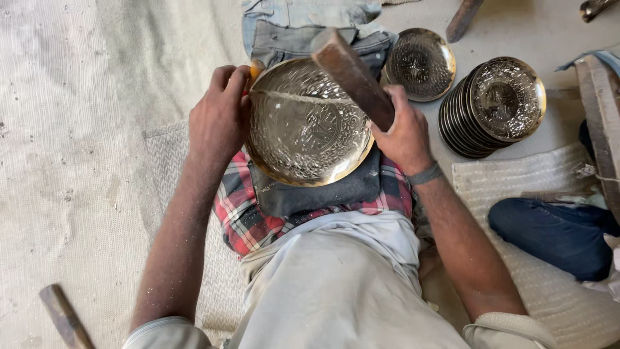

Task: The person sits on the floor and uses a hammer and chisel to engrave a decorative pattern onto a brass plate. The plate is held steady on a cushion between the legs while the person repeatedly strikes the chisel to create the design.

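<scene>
While the left hand (218, 119) clamped the engraved brass plate (303, 129) at nine o'clock, the right hand (403, 132) gripped a wooden mallet (352, 74), with finished plates (494, 106) stacked at two o'clock.

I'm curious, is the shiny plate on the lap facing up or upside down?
Facing up: the brass plate shows its patterned hollow and raised rim.

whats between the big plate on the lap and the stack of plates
A single small embossed plate on the floor, plus the right hand gripping a wooden mallet, in the head view.
</scene>
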